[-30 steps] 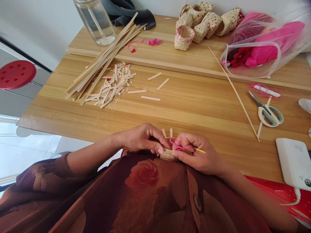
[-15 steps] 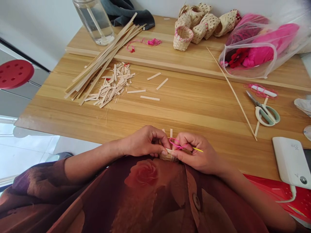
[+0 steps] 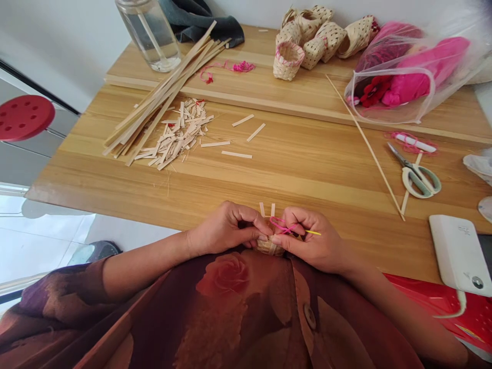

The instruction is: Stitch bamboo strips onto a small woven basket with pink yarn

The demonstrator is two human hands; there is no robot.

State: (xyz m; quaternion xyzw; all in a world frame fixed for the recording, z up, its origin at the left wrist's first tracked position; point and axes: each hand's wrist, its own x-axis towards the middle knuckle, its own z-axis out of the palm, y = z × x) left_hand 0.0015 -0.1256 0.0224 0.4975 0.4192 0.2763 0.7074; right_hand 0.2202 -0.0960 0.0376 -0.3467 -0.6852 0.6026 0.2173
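While both hands work at the near edge of the worktop, the head view puts a small woven basket right at that edge, close to the shirt front. Left hand: grip closed on the basket. Right hand: grip pinched on a yellow needle carrying pink thread, just above the basket.

Status: woven body is formed, though fingers hide most of it. Two strip ends stand up unbound, and pink stitching on this rim is hard to confirm. For comparison, a pink-rimmed basket sits at the far side among other woven baskets.

Room: hands have bare wood ahead, up to four loose strips. Offcuts and a strip bundle lie further left; scissors lie well right. Worktop edge is tight against the hands.
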